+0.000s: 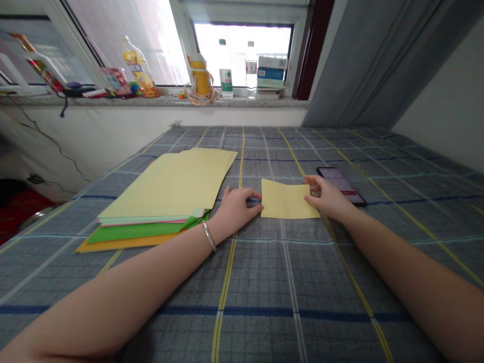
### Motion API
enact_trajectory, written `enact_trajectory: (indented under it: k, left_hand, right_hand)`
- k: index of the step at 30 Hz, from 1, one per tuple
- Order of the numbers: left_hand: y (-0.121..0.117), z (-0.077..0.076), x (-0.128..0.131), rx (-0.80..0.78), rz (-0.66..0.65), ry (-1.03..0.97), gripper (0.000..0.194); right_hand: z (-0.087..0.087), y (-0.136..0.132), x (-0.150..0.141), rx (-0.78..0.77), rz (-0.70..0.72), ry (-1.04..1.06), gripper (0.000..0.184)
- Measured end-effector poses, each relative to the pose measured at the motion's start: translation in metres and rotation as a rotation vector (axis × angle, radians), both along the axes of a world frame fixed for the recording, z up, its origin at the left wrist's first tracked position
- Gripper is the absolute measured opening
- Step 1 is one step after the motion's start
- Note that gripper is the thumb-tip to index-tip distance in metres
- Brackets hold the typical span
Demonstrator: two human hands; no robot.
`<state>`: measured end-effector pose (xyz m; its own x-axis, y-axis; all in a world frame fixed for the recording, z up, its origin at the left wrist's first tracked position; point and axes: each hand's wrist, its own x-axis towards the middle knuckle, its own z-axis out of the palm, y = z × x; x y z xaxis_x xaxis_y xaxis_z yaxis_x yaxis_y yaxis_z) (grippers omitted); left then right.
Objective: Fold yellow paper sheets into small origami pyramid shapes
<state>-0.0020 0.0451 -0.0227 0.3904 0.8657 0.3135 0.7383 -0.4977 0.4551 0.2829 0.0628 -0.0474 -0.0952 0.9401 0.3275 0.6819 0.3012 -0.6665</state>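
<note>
Yellow sheet (289, 199) lies flat on a checked blue-grey cover (264, 282), between the two hands. Left hand (236, 209) rests palm down with its fingers loosely together, and its fingertips (257, 196) touch the sheet's left edge. Right hand (327, 196) pinches the sheet's right end, thumb on top and fingers curled around the edge, though the fingers' underside is hidden. A silver bangle (209, 236) circles the left wrist. Left of the hands sits a paper stack (166, 191), yellow on top, with pale green, pink, bright green and orange sheets showing below. A phone (340, 182) lies just behind the right hand, partly covered by it; its pink screen is unreadable, and a blurred patch sits beside it. On the windowsill (159, 101) stand a water bottle (226, 68) with a green label, a clear bottle (251, 65), a yellow-labelled bottle (139, 68) and a stack of boxes (270, 75). None of their writing can be read.
</note>
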Motion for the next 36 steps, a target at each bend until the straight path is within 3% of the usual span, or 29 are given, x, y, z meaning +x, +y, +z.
enact_trajectory:
  k: [4, 7, 9, 11, 15, 21, 26, 30, 36]
  left_hand:
    - [0.001, 0.002, 0.0, 0.004, -0.021, -0.079, 0.009]
    - [0.001, 0.003, -0.001, 0.049, -0.041, -0.159, 0.008]
    - [0.0, 0.004, -0.002, 0.113, -0.062, -0.207, 0.005]
    - [-0.001, 0.006, -0.002, 0.178, -0.105, -0.235, 0.003]
    - [-0.003, 0.011, -0.005, 0.284, -0.181, -0.244, 0.006]
    - [-0.001, 0.011, -0.007, 0.305, -0.358, -0.149, 0.021]
    - [-0.001, 0.008, -0.006, 0.203, -0.501, -0.049, 0.022]
    - [-0.003, 0.005, -0.007, 0.158, -0.532, 0.086, 0.021]
    - [-0.001, 0.004, -0.007, 0.103, -0.524, 0.143, 0.033]
  right_hand:
    - [0.001, 0.002, -0.001, -0.035, -0.006, 0.223, 0.058]
    - [0.007, 0.002, -0.003, 0.049, -0.021, 0.294, 0.056]
    - [0.014, 0.0, -0.005, 0.1, -0.014, 0.355, 0.047]
    - [0.022, -0.004, -0.008, 0.133, -0.021, 0.372, 0.026]
    - [0.032, -0.014, -0.012, 0.251, -0.052, 0.198, 0.01]
    - [0.029, -0.015, -0.01, 0.446, 0.096, -0.11, 0.018]
    - [0.018, -0.01, -0.005, 0.353, 0.202, -0.264, 0.024]
    - [0.013, -0.01, -0.004, 0.255, 0.258, -0.412, 0.033]
    - [0.018, -0.012, -0.008, 0.198, 0.152, -0.449, 0.044]
